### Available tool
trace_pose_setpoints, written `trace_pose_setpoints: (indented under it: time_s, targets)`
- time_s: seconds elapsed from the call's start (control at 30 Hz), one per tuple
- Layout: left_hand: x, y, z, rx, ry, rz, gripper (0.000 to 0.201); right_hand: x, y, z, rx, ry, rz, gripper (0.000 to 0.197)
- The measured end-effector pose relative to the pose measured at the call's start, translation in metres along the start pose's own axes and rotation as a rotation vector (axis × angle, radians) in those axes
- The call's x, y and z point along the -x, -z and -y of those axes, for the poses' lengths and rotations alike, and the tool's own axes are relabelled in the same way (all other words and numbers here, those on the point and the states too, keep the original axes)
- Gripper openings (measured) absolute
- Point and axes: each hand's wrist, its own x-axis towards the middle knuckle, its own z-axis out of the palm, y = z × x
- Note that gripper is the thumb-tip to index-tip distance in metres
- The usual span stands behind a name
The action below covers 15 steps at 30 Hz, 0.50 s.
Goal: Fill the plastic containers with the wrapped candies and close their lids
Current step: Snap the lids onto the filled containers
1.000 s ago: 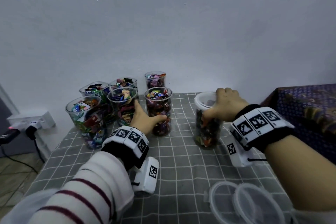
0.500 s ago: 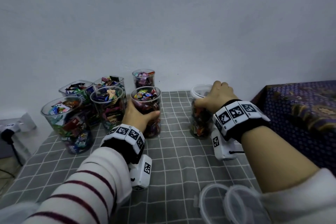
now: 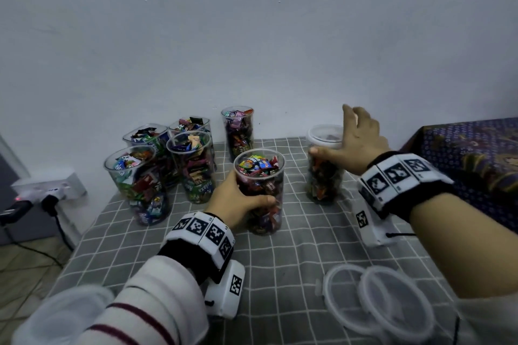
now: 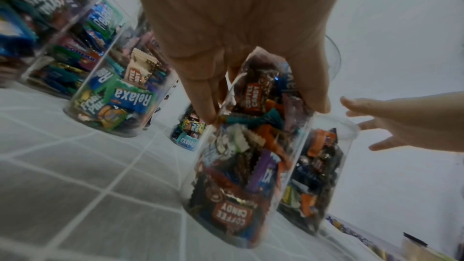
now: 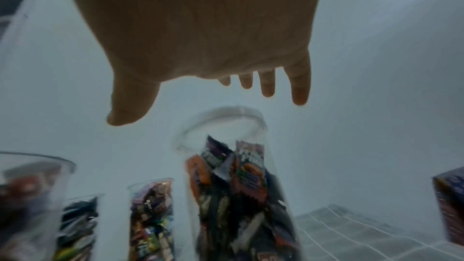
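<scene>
My left hand (image 3: 241,199) grips an open clear container (image 3: 260,176) full of wrapped candies, mid-table on the grey checked cloth (image 3: 280,266). In the left wrist view the fingers (image 4: 200,90) and thumb wrap its wall (image 4: 241,176). To its right stands a candy-filled container (image 3: 322,176) with a white lid (image 3: 325,136) on top. My right hand (image 3: 344,134) hovers just over that lid, fingers spread, holding nothing. The right wrist view shows the open right hand (image 5: 213,90) above the lidded container (image 5: 233,176). Two loose lids (image 3: 375,300) lie at the front right.
Several open candy-filled containers (image 3: 187,165) cluster at the back left, with one more (image 3: 238,131) near the wall. A power strip (image 3: 47,187) with plugs sits left of the table. A blue patterned surface (image 3: 471,154) borders the right edge.
My left hand has drawn the open container toward the front. My right hand has let go of the lidded container and lifted with fingers spread.
</scene>
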Motion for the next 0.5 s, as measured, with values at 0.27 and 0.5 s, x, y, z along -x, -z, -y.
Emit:
trace_pose_setpoints:
  time_s: [0.27, 0.5]
  targets:
    - [0.024, -0.006, -0.006, 0.105, 0.018, 0.115, 0.071, 0.083, 0.030, -0.022, 0.245, 0.259, 0.436, 0.069]
    - [0.047, -0.018, -0.005, 0.219, 0.008, 0.157, 0.067, 0.137, 0.001, -0.051, 0.452, 0.216, 0.865, 0.103]
